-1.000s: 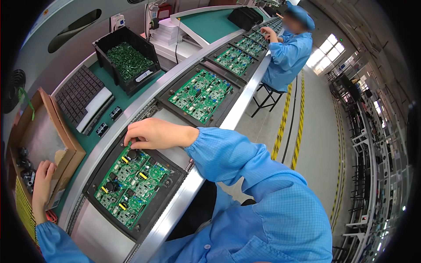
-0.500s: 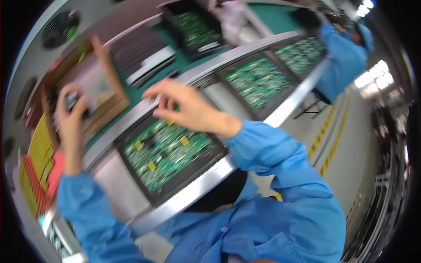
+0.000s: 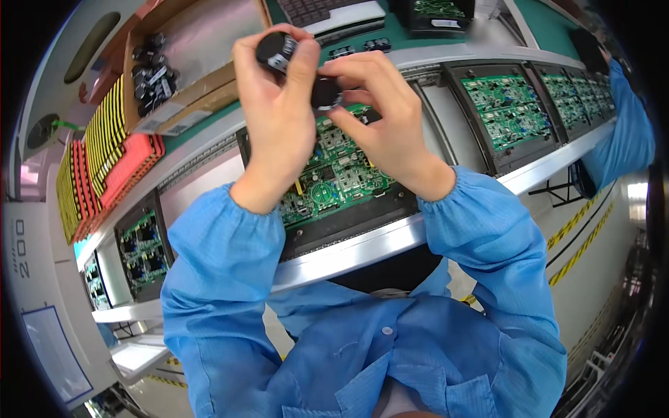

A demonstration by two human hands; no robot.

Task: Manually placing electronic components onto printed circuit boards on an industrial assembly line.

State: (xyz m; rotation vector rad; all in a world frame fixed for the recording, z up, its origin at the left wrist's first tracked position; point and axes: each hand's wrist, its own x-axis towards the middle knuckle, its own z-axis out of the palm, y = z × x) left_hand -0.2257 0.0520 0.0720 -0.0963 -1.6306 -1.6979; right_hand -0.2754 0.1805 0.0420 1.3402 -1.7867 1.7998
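Note:
My left hand (image 3: 275, 115) is closed around a large black cylindrical capacitor (image 3: 276, 49) with pale markings. Close beside it, my right hand (image 3: 390, 115) grips a second black capacitor (image 3: 325, 94) between thumb and fingers. Both hands are raised above a green circuit board (image 3: 338, 182) full of small parts, which lies in a black carrier frame (image 3: 362, 221) on the line. My hands and forearms hide the board's upper and left parts.
A cardboard box (image 3: 198, 104) at the far left holds several loose capacitors (image 3: 155, 78). Yellow-and-black and red striped pieces (image 3: 104, 157) are stacked beside it. More boards (image 3: 506, 111) in frames run along the metal rail (image 3: 348, 247). A blue-sleeved co-worker (image 3: 624, 129) is at far right.
My left hand has come away from the box with a capacitor, and both hands are now together over the board. The view has turned left.

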